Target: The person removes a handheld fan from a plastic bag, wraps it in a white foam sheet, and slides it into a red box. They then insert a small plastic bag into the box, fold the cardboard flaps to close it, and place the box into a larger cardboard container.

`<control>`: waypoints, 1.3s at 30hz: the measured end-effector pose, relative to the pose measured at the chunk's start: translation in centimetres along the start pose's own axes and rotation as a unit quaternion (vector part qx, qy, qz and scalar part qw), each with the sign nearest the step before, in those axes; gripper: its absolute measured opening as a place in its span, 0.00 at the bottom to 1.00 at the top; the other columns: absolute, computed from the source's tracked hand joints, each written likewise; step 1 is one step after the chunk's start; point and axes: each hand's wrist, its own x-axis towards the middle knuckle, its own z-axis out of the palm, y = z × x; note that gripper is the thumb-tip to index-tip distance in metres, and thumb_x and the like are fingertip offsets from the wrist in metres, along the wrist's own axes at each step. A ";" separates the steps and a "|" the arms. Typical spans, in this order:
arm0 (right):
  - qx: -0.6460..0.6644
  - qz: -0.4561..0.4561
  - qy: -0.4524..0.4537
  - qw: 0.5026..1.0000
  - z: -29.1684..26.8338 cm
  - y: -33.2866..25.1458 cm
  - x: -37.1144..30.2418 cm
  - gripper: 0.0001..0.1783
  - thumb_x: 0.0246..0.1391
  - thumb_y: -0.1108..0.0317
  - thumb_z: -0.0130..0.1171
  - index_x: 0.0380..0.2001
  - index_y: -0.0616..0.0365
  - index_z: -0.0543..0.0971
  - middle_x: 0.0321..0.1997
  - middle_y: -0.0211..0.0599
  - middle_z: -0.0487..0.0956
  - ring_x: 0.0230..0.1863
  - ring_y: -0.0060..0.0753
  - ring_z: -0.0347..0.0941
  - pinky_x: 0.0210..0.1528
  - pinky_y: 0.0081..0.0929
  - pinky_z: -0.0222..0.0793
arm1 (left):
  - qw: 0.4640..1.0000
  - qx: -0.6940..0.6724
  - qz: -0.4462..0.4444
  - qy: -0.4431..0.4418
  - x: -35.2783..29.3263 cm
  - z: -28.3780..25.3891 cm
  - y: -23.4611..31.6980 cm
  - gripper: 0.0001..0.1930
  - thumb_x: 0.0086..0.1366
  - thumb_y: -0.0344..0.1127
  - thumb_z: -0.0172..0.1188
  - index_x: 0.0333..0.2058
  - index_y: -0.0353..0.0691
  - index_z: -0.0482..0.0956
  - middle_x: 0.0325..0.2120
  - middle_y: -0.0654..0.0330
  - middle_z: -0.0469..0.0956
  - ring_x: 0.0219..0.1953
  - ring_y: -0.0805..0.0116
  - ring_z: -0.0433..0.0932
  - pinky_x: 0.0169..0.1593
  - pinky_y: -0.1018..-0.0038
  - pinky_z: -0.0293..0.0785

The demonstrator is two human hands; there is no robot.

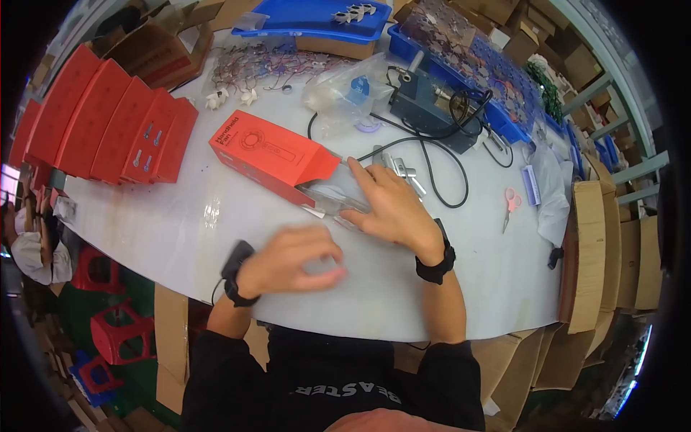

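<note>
The box (270,153) lies far-left of my nearer right hand (392,205), its long axis running far-left to near-right, that hand gripping clear plastic (331,196) at its end, my left hand (291,263) empty, loosely curled.

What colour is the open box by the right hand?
The open box is red with black printing on top; it shows best in the head view.
</note>
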 end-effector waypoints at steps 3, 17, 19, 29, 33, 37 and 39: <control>0.008 -0.005 0.002 1.000 0.1 0.0 0.2 0.47 0.50 0.53 0.69 0.68 0.67 0.65 0.51 0.58 0.75 0.52 0.58 0.73 0.55 0.43 0.70 | 0.810 -0.370 -0.419 -0.177 2.1 3.4 1.1 0.19 0.70 0.27 0.55 0.59 0.34 0.73 0.50 0.51 0.79 0.40 0.62 0.83 0.37 0.70 0.79; 0.051 0.023 -0.019 0.998 -0.7 0.9 0.9 0.50 0.48 0.50 0.70 0.69 0.66 0.66 0.48 0.58 0.76 0.50 0.57 0.74 0.53 0.41 0.70 | 0.650 -0.631 -0.354 0.234 2.5 5.7 -1.2 0.20 0.71 0.28 0.51 0.60 0.35 0.66 0.58 0.56 0.72 0.58 0.65 0.74 0.60 0.64 0.71; 0.082 0.055 -0.047 0.994 -1.5 0.8 1.0 0.51 0.48 0.49 0.71 0.70 0.66 0.65 0.48 0.57 0.76 0.50 0.56 0.74 0.54 0.39 0.70 | 0.652 -0.617 -0.368 0.242 2.7 6.0 -1.2 0.19 0.70 0.27 0.51 0.59 0.38 0.67 0.56 0.59 0.72 0.59 0.66 0.73 0.62 0.64 0.69; 0.112 0.092 -0.081 0.986 -2.5 0.6 1.0 0.60 0.43 0.43 0.74 0.71 0.68 0.62 0.57 0.59 0.74 0.58 0.54 0.72 0.59 0.36 0.68 | 0.648 -0.646 -0.273 0.296 2.7 7.2 -0.5 0.16 0.67 0.27 0.50 0.54 0.42 0.69 0.54 0.60 0.71 0.60 0.65 0.70 0.69 0.64 0.61; 0.105 0.089 -0.087 0.987 -2.3 0.8 1.0 0.63 0.42 0.39 0.74 0.71 0.70 0.60 0.60 0.60 0.72 0.61 0.56 0.70 0.62 0.36 0.67 | 0.619 -0.666 -0.259 0.326 2.7 7.2 -0.4 0.17 0.65 0.26 0.50 0.53 0.42 0.69 0.54 0.59 0.72 0.61 0.63 0.70 0.71 0.62 0.59; 0.110 0.088 -0.085 0.986 -2.3 0.7 1.0 0.65 0.42 0.37 0.74 0.71 0.72 0.60 0.62 0.62 0.71 0.64 0.57 0.69 0.65 0.37 0.65 | 0.595 -0.679 -0.237 0.357 2.6 7.4 -0.6 0.17 0.63 0.25 0.51 0.51 0.40 0.71 0.53 0.59 0.72 0.61 0.63 0.69 0.72 0.61 0.57; 0.104 0.085 -0.087 0.987 -2.3 0.5 1.0 0.65 0.42 0.36 0.74 0.71 0.73 0.60 0.64 0.63 0.70 0.65 0.57 0.68 0.66 0.38 0.64 | 0.579 -0.692 -0.224 0.369 2.5 7.4 -0.6 0.16 0.63 0.24 0.52 0.50 0.39 0.72 0.53 0.60 0.73 0.62 0.64 0.69 0.72 0.60 0.56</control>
